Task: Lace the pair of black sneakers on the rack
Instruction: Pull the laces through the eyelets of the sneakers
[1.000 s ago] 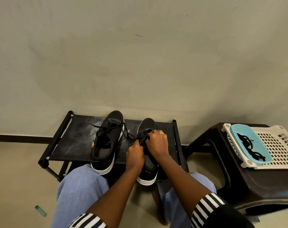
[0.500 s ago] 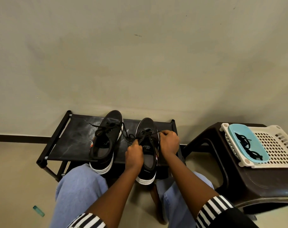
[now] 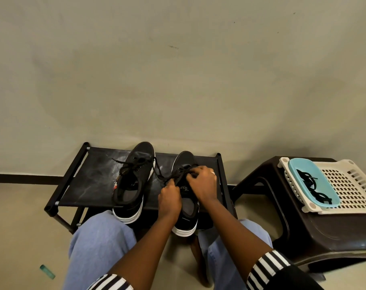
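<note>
Both hands, left hand (image 3: 170, 197) and right hand (image 3: 203, 185), pinch the right sneaker's lace (image 3: 179, 174).

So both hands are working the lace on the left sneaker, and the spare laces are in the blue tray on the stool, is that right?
Not quite. The head view shows the left hand and right hand on the lace of the right sneaker, not the left sneaker. The rest holds: spare laces lie in the blue tray on the stool.

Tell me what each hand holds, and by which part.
Both the left hand and the right hand pinch the lace of the right-side sneaker, near its eyelets.
</note>
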